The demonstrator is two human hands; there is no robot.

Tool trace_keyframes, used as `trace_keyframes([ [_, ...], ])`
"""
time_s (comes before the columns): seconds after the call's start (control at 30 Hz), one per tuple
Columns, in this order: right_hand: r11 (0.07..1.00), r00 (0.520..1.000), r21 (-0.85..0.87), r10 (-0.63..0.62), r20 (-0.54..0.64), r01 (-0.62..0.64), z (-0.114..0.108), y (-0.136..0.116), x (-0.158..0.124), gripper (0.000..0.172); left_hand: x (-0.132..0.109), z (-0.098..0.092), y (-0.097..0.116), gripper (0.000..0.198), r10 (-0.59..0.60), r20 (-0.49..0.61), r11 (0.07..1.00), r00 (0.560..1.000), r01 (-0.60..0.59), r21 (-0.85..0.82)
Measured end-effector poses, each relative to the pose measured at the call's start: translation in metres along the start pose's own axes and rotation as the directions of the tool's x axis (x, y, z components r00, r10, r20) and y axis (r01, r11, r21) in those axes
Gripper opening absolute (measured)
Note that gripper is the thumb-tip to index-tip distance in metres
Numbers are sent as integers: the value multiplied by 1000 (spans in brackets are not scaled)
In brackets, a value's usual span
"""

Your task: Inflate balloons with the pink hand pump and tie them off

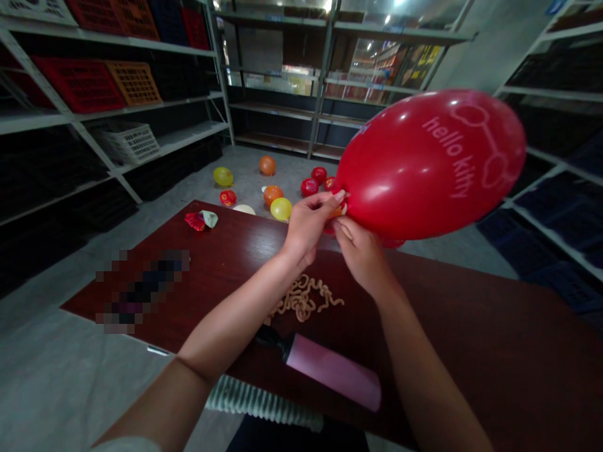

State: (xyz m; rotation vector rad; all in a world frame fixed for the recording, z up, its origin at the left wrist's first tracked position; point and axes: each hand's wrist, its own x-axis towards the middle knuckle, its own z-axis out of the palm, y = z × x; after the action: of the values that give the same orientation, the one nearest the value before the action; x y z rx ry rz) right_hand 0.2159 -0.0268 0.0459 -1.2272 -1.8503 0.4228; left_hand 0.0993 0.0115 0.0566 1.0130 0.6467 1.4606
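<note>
From my end, the red hello kitty balloon (pixel 426 166) is in the upper right, the left hand (pixel 308 226) and right hand (pixel 360 248) both with fingers pinched at its narrow end (pixel 352 202). I'd squeeze snug so no air leaks, nails off the stretched rubber.

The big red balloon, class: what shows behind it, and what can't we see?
Shelving and a pale wall show above the balloon, a red sliver below; anything directly behind it is covered.
</note>
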Motion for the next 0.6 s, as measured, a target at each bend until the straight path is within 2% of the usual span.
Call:
trace_keyframes([
  [0.07,991,998,-134,-9,-55,1,5,1,0,28,-6,7,-4,13,32,-27,998,999,-33,-62],
  [0.13,980,996,-197,-7,-89,-10,9,0,-1,26,-10,12,-6,13,41,-31,994,999,-44,-100],
  [0.33,927,988,-357,72,-138,-117,11,0,-4,30,-20,17,-9,20,-39,38,996,999,42,-84],
  [0.47,909,986,-389,112,-120,-151,6,3,-2,29,-19,15,-9,19,-71,48,994,996,75,-76],
  [0.6,926,988,-345,154,-23,-152,0,6,3,29,-17,13,-8,19,-117,60,991,991,121,-65],
])
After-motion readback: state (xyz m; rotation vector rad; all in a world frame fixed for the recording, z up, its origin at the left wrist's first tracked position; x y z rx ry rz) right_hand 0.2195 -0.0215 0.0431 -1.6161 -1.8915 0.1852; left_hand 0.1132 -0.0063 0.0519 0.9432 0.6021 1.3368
